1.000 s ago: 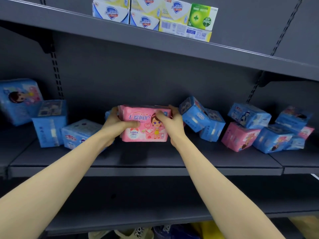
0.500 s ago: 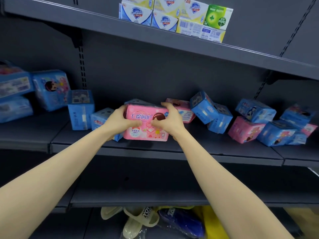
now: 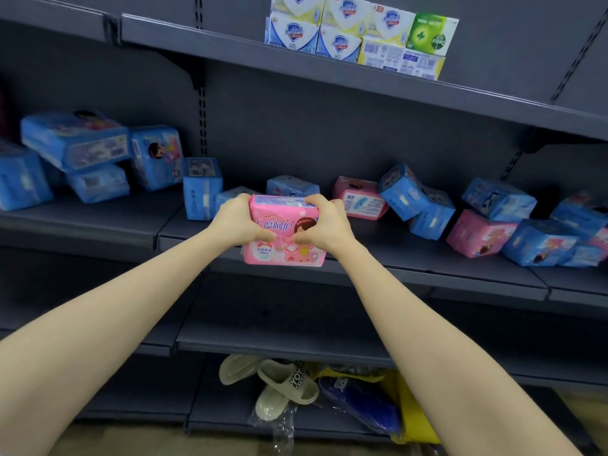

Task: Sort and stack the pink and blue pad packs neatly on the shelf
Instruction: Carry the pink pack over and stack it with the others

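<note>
One grey shelf unit (image 3: pixel 98 222) fills my view. Everything below is placed from the held pink pack (image 3: pixel 283 255). That pack stands upright with its printed face toward me, at the front edge of the middle board. I cannot tell if its bottom touches the board.

Well left of the held pink pack is the left blue heap (image 3: pixel 75 149), several blue packs tumbled over each other. Well right of it is the right jumble (image 3: pixel 539 241), blue packs tilted every way, with a tilted pink pack (image 3: pixel 477 233) wedged among them. Nearer on the right, two leaning blue packs (image 3: pixel 414 199) touch each other.

Above and right of it, soap boxes (image 3: pixel 355 31) are stacked on the upper board, with a green box (image 3: pixel 431 34) at their right end. Below it, on the bottom board, lie pale slippers (image 3: pixel 286 386), with a yellow bag (image 3: pixel 414 413) to their right.

Just left of it stands an upright blue pack (image 3: pixel 201 189). Behind it lies a flat blue pack (image 3: pixel 291 185). Behind and just right lies a second pink pack (image 3: pixel 360 199), back label toward me.

My left hand (image 3: pixel 238 222) grips its left end, fingers curled over the top edge and thumb pressed on the front face. My right hand (image 3: pixel 329 225) grips the right end the same way. The two thumb tips are near each other at mid-face.
</note>
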The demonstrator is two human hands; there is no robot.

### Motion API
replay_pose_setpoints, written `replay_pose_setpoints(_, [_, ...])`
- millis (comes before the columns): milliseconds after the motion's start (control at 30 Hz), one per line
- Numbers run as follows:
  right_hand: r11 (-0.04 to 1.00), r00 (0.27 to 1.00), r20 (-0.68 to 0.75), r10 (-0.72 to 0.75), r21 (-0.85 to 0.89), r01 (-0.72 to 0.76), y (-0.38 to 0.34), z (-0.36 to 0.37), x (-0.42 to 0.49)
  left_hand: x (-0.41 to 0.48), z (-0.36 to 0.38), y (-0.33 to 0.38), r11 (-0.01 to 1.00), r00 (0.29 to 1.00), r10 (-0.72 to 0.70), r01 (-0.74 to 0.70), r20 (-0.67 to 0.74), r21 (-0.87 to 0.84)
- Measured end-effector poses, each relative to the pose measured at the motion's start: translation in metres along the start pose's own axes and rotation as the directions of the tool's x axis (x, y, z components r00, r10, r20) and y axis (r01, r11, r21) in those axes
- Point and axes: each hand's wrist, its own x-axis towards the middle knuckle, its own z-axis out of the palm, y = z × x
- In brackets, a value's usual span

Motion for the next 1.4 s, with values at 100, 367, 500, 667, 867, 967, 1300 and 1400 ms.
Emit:
replay_pose_setpoints(100, [0.999,0.999,0.010,-0.047,-0.001,0.047,-0.001,0.004,-0.006,-0.012,-0.002,0.000,0.999,0.999,-0.027,0.029,-0.044,0.046])
replay_pose_setpoints(367, [0.981,0.974,0.126,-0.189,0.057,0.183,0.000,0.010,-0.014,-0.046,-0.002,0.007,0.965,0.972,-0.154,0.187,-0.179,0.186])
replay_pose_setpoints(500, [0.962,0.941,0.200,-0.272,0.086,0.260,0.003,0.012,-0.021,-0.071,0.005,0.009,0.942,0.933,-0.241,0.291,-0.267,0.168])
replay_pose_setpoints(667, [0.923,0.874,0.297,-0.384,0.124,0.364,-0.001,0.026,-0.038,-0.117,0.013,0.006,0.903,0.857,-0.354,0.417,-0.375,0.102])
replay_pose_setpoints(867, [0.851,0.757,0.393,-0.522,0.192,0.488,-0.019,0.056,-0.070,-0.183,0.007,-0.002,0.848,0.733,-0.449,0.530,-0.511,0.014])
replay_pose_setpoints(967, [0.815,0.678,0.458,-0.575,0.244,0.526,-0.030,0.072,-0.093,-0.219,0.004,-0.009,0.800,0.649,-0.502,0.600,-0.572,-0.021])
replay_pose_setpoints(1300, [0.707,0.443,0.585,-0.679,0.361,0.607,-0.066,0.129,-0.159,-0.319,0.002,-0.034,0.658,0.401,-0.624,0.733,-0.671,-0.173])
replay_pose_setpoints(1400, [0.680,0.387,0.604,-0.697,0.385,0.623,-0.077,0.145,-0.176,-0.343,-0.001,-0.041,0.619,0.340,-0.646,0.757,-0.683,-0.209])
